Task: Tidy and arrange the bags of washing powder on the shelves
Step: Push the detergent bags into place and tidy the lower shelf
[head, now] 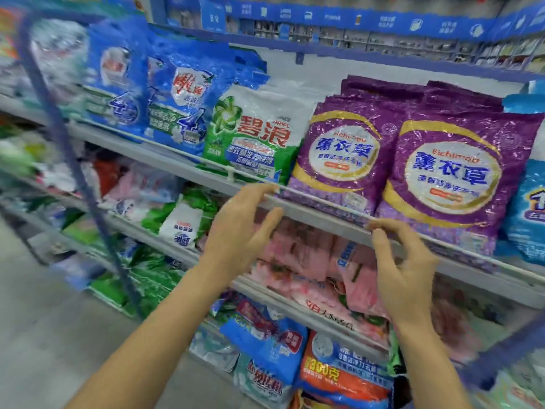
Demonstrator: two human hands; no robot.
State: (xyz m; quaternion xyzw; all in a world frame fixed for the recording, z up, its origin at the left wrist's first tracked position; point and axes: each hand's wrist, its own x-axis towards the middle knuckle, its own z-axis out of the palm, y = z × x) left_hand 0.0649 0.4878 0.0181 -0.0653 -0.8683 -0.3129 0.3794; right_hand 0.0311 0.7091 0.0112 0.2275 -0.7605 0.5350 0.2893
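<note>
This is a shop aisle. Grey tiered shelves carry rows of branded washing powder bags facing outward. At 12 o'clock a blue sign band runs overhead.

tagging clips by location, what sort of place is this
Most likely a supermarket's laundry aisle: tiered metal shelves packed with bagged washing powder, such as the purple bags and a green and white bag, under a band of blue signs overhead.

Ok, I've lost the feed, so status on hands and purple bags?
Left hand and right hand empty, fingertips at the shelf rail. Purple bags upright behind it, ungripped. Only the rail stands between.
</note>
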